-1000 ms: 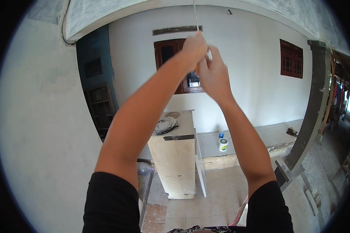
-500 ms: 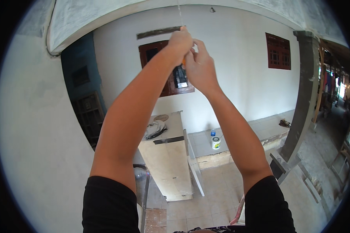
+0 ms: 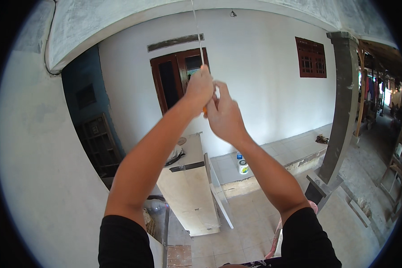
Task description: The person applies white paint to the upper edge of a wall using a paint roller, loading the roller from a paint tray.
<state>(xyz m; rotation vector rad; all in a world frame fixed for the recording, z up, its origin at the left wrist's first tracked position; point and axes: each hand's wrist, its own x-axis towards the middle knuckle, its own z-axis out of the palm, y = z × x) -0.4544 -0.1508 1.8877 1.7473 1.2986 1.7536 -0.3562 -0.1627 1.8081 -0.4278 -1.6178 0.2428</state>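
Observation:
Both of my arms reach up and forward in front of a white wall [image 3: 263, 67]. My left hand [image 3: 199, 87] is closed round the lower part of a thin pale rod [image 3: 197, 27], which rises from the fist past the top of the picture. A bit of orange, like a handle [image 3: 205, 111], shows just under that fist. Against it from the right, my right hand [image 3: 225, 114] curls its fingers, with thumb and forefinger partly raised. Its inner fingers are hidden. What the rod's upper end meets is out of sight.
A tall pale cabinet [image 3: 187, 192] stands below my hands, a board [image 3: 219, 196] leaning on it. On the tiled ledge [image 3: 272, 149] are a white tub [image 3: 243, 167] and a blue-capped item [image 3: 239, 156]. A grey pillar [image 3: 341, 102] rises at right; a concrete beam [image 3: 129, 24] crosses overhead.
Both hands have come down together, and more of the rod shows above the left fist. The view has shifted slightly, baring more of the brown-framed double window.

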